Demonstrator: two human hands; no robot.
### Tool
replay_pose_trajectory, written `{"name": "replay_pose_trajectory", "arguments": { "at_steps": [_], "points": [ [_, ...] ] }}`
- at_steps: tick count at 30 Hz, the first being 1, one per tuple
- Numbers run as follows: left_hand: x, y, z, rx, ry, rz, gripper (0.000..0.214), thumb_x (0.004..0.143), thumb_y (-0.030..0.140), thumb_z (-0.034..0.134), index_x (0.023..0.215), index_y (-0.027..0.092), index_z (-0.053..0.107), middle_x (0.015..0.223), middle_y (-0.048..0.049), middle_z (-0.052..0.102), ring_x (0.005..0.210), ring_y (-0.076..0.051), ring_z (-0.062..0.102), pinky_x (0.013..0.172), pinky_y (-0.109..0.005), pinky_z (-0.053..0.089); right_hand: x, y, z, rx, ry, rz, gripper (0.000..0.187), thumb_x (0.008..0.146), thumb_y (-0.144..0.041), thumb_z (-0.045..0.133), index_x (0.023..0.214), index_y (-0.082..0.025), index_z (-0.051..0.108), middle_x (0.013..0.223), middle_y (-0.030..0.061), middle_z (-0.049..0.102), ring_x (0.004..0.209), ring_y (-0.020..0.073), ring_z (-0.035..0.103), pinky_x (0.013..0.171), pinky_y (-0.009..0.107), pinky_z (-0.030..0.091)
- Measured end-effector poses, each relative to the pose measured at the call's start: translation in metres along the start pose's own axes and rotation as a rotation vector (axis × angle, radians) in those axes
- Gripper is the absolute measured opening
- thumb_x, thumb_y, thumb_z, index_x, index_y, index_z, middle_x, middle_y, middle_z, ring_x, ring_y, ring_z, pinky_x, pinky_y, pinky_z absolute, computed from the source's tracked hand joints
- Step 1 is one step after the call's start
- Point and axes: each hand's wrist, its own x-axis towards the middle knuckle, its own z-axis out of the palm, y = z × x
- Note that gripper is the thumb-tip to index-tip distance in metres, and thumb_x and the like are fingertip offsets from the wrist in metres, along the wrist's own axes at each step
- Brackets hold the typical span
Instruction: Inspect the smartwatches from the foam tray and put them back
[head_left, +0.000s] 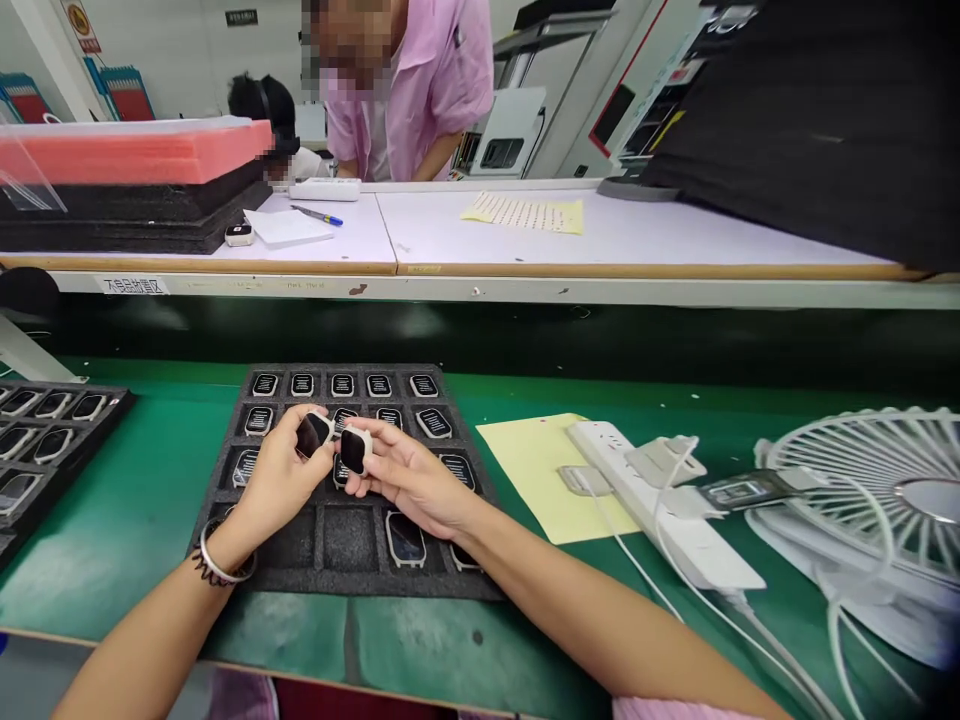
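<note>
My left hand (281, 475) is closed around a smartwatch body (313, 434) with a dark screen and no strap. Between the fingers and thumb of my right hand (409, 470) is a second smartwatch body (355, 450), pale-cased, its dark screen turned towards me. The two watches are held close side by side. Both hands are above a black foam tray (337, 582) with rows of pockets. Several watches in its back rows show lit white text, while a front-row watch (406, 540) has a dark screen. My hands and forearms cover some of the pockets.
Another foam tray (71, 480) of watches lies at the left. At the right are yellow paper (525, 460), a white power strip (675, 510) with cables, and a white fan (885, 490). A raised shelf (450, 240) crosses behind; people are beyond it.
</note>
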Motion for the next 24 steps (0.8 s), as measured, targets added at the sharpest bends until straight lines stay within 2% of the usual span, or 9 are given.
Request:
{"name": "replay_pose_trajectory", "arguments": {
  "at_steps": [5, 8, 12, 19, 24],
  "points": [
    [-0.0067, 0.0032, 0.0022, 0.116, 0.061, 0.012, 0.040, 0.079, 0.030, 0.064, 0.117, 0.020, 0.056, 0.091, -0.0005, 0.063, 0.065, -0.013, 0.053, 0.057, -0.026, 0.042, -0.0007, -0.0012, -0.0011, 0.052, -0.034, 0.030, 0.050, 0.084, -0.035, 0.085, 0.127, -0.024, 0.062, 0.091, 0.0010, 0.067, 0.074, 0.0142, 0.068, 0.066, 0.025, 0.051],
    [-0.0074, 0.0065, 0.0026, 0.144, 0.062, 0.027, 0.044, 0.079, 0.031, 0.064, 0.121, 0.019, 0.056, 0.088, -0.0005, 0.061, 0.061, -0.012, 0.051, 0.054, -0.025, 0.041, -0.0002, -0.0013, -0.0024, 0.095, -0.030, 0.050, 0.051, 0.083, -0.034, 0.086, 0.127, -0.023, 0.063, 0.090, 0.0005, 0.067, 0.070, 0.0128, 0.067, 0.063, 0.024, 0.050],
    [-0.0066, 0.0079, 0.0030, 0.147, 0.057, 0.038, 0.043, 0.080, 0.031, 0.062, 0.121, 0.019, 0.056, 0.089, -0.0013, 0.062, 0.063, -0.013, 0.051, 0.055, -0.025, 0.043, 0.0009, -0.0015, -0.0024, 0.135, -0.028, 0.047, 0.052, 0.082, -0.034, 0.087, 0.127, -0.022, 0.063, 0.092, 0.0015, 0.068, 0.072, 0.0130, 0.067, 0.066, 0.025, 0.052],
    [-0.0067, 0.0073, 0.0049, 0.159, 0.049, 0.077, 0.034, 0.082, 0.031, 0.060, 0.113, 0.019, 0.057, 0.094, -0.0031, 0.063, 0.077, -0.016, 0.059, 0.064, -0.027, 0.047, 0.0008, -0.0010, -0.0031, 0.130, -0.051, 0.034, 0.051, 0.082, -0.032, 0.087, 0.126, -0.022, 0.063, 0.089, 0.0009, 0.069, 0.073, 0.0140, 0.069, 0.066, 0.024, 0.052],
    [-0.0066, 0.0056, 0.0046, 0.172, 0.031, 0.086, 0.034, 0.078, 0.028, 0.059, 0.111, 0.019, 0.057, 0.093, -0.0030, 0.064, 0.080, -0.017, 0.060, 0.067, -0.028, 0.048, 0.0004, -0.0015, -0.0037, 0.118, -0.066, 0.028, 0.048, 0.082, -0.031, 0.088, 0.122, -0.023, 0.064, 0.092, 0.0001, 0.068, 0.072, 0.0128, 0.070, 0.067, 0.023, 0.053]
  ]
}}
